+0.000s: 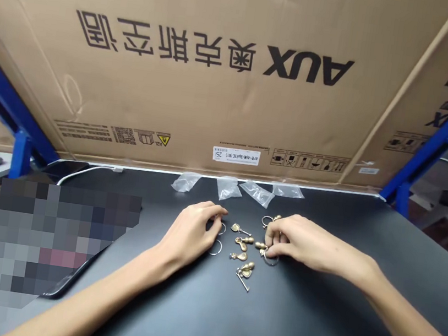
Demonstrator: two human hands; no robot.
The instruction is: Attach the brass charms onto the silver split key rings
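My left hand (194,231) rests on the black table with thumb and index finger curved and apart. Two bare metal split rings lie by its fingertips, the nearer split ring (216,248) in full view and the other partly covered. My right hand (291,238) pinches at a key ring (271,261) with a gold charm (262,247) beside it; the exact grip is partly hidden. Just behind those fingers lies another ring (267,221) with a gold piece. Between my hands are several small metal charms, among them a gold charm (239,256), a key-shaped charm (241,229) and a lower key-shaped charm (243,282).
Several clear plastic bags, one a crumpled bag (228,188), lie along the table's back edge. Behind them stands a large cardboard box (199,103). Blue metal posts flank it, one a left post (21,153). A pixelated dark-edged device (66,285) lies at left, near a white cable (86,171).
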